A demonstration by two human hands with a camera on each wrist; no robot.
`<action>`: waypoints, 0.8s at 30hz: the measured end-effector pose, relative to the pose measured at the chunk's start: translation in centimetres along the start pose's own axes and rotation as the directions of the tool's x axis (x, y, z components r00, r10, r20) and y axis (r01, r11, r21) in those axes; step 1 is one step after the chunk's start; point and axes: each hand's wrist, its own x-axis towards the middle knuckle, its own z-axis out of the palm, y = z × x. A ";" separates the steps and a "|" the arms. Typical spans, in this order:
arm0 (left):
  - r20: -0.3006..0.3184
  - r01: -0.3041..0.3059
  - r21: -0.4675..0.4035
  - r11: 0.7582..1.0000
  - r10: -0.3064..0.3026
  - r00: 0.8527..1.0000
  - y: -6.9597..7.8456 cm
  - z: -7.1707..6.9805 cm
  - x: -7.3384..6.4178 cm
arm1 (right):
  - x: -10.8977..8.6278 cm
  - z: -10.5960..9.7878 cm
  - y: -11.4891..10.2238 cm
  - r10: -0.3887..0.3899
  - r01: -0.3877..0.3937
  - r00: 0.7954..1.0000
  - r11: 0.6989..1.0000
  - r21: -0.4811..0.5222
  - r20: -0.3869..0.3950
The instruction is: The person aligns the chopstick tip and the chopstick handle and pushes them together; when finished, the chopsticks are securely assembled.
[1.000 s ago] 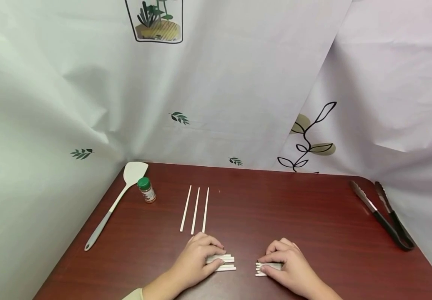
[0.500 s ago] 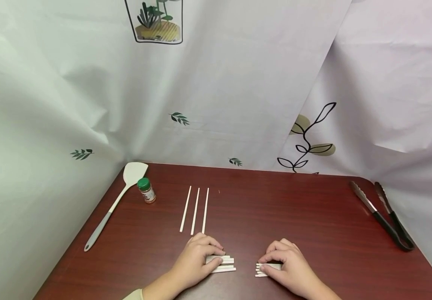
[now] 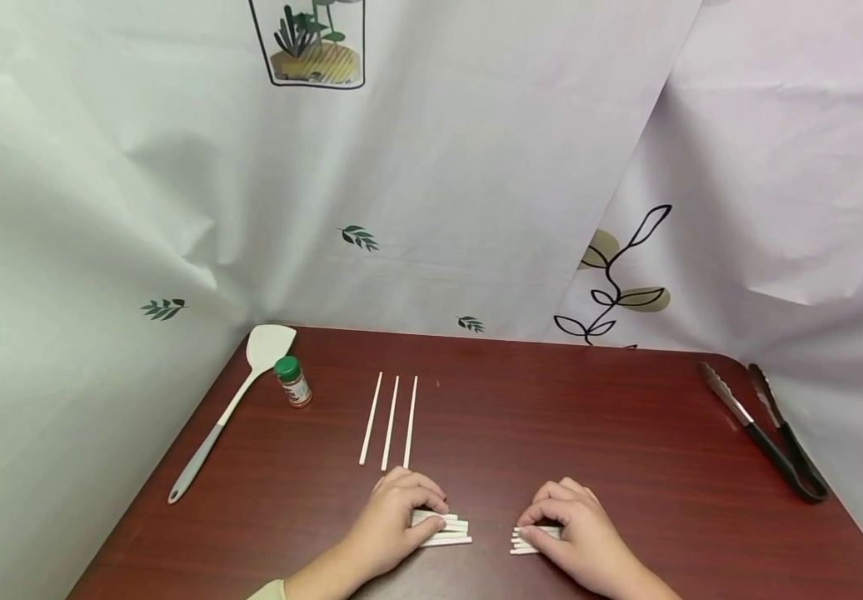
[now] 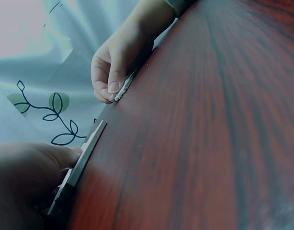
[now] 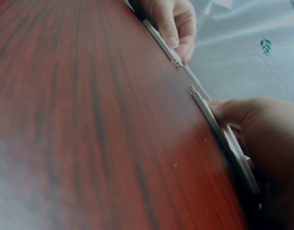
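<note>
In the head view, my left hand (image 3: 394, 525) holds several flat-lying white chopsticks (image 3: 456, 540) near the front of the table, thumb on the near side and fingers on the far side. Facing it across a short gap, my right hand (image 3: 577, 533) grips a second bunch of white chopsticks (image 3: 525, 551), their ends poking out to the left. Both wrist views show the bunches low on the tabletop: the left one (image 4: 87, 153) under my thumb, the right one (image 5: 214, 122) likewise. Palms and fingers hide much of each bunch. Beyond my left hand lie three separate chopsticks (image 3: 390, 422), roughly parallel.
A white spatula (image 3: 225, 414) lies along the table's left edge, beside a green-capped spice jar (image 3: 293, 383) standing upright. Black-handled metal tongs (image 3: 772, 446) rest spread at the right edge. Printed white cloth (image 3: 469, 183) hangs behind the dark red table (image 3: 551, 408).
The far chopsticks in my left hand have slid slightly left, and its fingers have shifted a little. My right hand has barely moved. The three separate chopsticks lie as before.
</note>
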 end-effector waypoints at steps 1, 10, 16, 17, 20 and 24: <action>0.001 0.005 -0.001 1.000 -0.005 1.000 0.1 0.0 0.0 | 0.0 0.0 0.0 0.001 -0.001 1.000 1.000 0.005 -0.004; 0.004 0.027 -0.010 1.000 -0.027 1.000 0.4 -0.2 0.2 | 0.5 -0.2 -0.4 0.096 -0.091 0.995 0.987 0.131 -0.037; -0.001 0.031 -0.043 0.999 -0.031 1.000 0.2 -0.1 0.1 | 0.5 0.1 -0.3 -0.029 0.042 0.997 0.984 0.172 -0.077; -0.006 0.027 -0.053 0.998 -0.027 1.000 0.1 -0.1 0.0 | 0.6 0.2 -0.3 -0.061 0.075 0.995 0.983 0.170 -0.084; -0.022 -0.011 -0.077 0.997 0.009 1.000 0.0 -0.2 0.0 | 0.8 0.3 -0.3 -0.166 0.186 0.977 0.970 0.156 -0.132; -0.050 -0.123 -0.105 0.987 0.118 0.992 0.1 -0.3 0.2 | 1.2 0.5 -0.7 -0.284 0.312 0.940 0.940 0.141 -0.191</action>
